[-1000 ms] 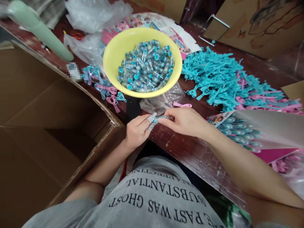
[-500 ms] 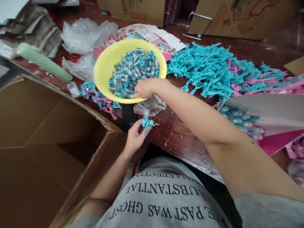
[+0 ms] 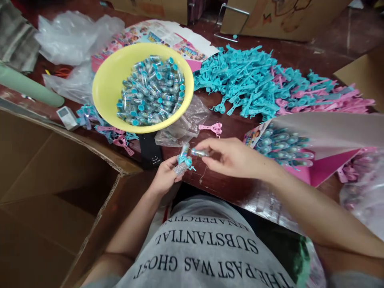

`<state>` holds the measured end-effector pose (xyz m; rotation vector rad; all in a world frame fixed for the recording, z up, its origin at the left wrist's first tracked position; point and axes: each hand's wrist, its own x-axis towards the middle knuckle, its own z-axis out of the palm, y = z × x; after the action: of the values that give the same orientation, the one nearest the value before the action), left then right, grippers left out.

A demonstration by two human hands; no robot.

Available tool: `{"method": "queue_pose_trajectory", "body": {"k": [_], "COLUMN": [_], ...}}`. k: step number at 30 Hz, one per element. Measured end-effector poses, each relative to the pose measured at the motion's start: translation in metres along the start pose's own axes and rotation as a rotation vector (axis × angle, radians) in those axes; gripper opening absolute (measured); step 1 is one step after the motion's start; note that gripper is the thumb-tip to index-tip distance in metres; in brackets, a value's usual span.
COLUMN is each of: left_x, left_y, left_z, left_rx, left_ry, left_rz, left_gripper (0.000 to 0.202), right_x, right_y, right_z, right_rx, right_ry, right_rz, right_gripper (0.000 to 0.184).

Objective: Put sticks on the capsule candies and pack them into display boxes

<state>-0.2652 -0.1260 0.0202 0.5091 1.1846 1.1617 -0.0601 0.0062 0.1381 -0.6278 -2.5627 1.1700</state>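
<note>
My left hand (image 3: 163, 178), silvery wrapping on its fingertips, is closed on a small blue plastic piece (image 3: 188, 162). A clear tube (image 3: 185, 148) stands up from that piece. Just to the right, my right hand (image 3: 232, 157) pinches another small clear tube (image 3: 198, 152) between thumb and fingers, its end close to the blue piece but apart from it. Behind both hands sits a yellow bowl (image 3: 103, 94) with many blue-capped clear tubes (image 3: 150, 90) in it. A single pink plastic piece (image 3: 212, 128) lies on the table beyond my right hand.
Blue plastic pieces (image 3: 240, 82) are heaped behind, with pink pieces (image 3: 336, 102) further right. At right, a printed box (image 3: 322, 170) holds several filled clear tubes. Plastic bags (image 3: 78, 38), a green cylinder (image 3: 30, 86) and a large open cardboard box (image 3: 99, 208) are on the left.
My right hand has left the bowl and come back beside my left hand with a tube. The pink piece now shows on the table. The view has shifted right.
</note>
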Motion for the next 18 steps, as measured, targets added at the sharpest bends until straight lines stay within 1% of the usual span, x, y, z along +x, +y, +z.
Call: {"method": "queue_pose_trajectory", "body": {"k": [2,5,8,11,13,15,16,18], "left_x": [0.002,0.005,0.006,0.006,0.005,0.002,0.0,-0.003], "left_y": [0.003,0.01,0.017,0.016,0.012,0.008,0.006,0.005], "left_z": [0.01,0.026,0.04,0.05,0.055,0.059,0.061,0.066], "left_rx": [0.023,0.126,0.237,0.351,0.46,0.625,0.722,0.899], "left_ry": [-0.088,-0.202,-0.298,-0.356,-0.327,-0.257,-0.223,-0.193], "left_rz": [-0.049,-0.068,-0.003,0.116,0.25,0.463,0.587,0.805], "left_gripper": [0.051,0.049,0.04,0.033,0.026,0.017,0.013,0.008], "right_x": [-0.03,-0.053,-0.068,-0.083,-0.091,-0.098,-0.101,-0.107], "right_y": [0.01,0.019,0.024,0.028,0.03,0.031,0.03,0.029], "right_z": [0.008,0.013,0.01,0.012,0.019,0.028,0.032,0.039], "right_rx": [0.035,0.069,0.11,0.148,0.185,0.298,0.375,0.506], "right_ry": [0.01,0.046,0.039,0.037,0.08,0.14,0.166,0.204], "right_rz": [-0.024,-0.032,-0.015,0.022,0.088,0.214,0.297,0.463], "right_gripper": [0.028,0.026,0.025,0.024,0.023,0.025,0.029,0.046]}}
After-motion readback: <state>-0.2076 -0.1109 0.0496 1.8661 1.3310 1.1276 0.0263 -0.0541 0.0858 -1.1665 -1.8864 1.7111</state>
